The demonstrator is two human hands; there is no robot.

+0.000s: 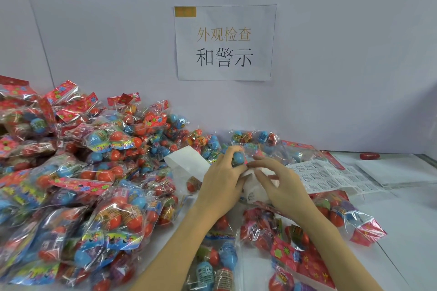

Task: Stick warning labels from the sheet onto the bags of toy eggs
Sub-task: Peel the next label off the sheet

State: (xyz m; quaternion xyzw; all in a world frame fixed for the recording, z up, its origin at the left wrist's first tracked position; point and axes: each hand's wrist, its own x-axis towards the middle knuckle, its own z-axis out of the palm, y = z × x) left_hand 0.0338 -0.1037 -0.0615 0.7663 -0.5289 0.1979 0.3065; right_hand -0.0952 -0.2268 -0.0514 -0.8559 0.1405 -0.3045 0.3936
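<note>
Head view: nearest to the camera, two bare forearms reach forward over the white counter (402, 220), with several bags of toy eggs lying under and between them. To the left a big pile of bags (71, 172) covers the counter.

A little further, the left hand (221, 181) holds one bag (238, 157) by a blue egg inside, its fingers (233, 152) curled around it. The right hand (276, 184) meets it from the other side; thumb and forefinger are pressed together on something small at the bag's surface. I judge it is a label being put on, but the label itself is too small to see. A white crumpled paper (254, 186) lies under both hands.

Just beside the right hand, further to the right, the label sheet (331, 176) lies flat, printed with rows of small text blocks. Behind everything a paper sign (224, 42) hangs on the wall.

The step in hand seems to be the pressing of one label. The next move probably calls for smoothing it flat, putting the bag aside, and peeling a new label from the sheet.
</note>
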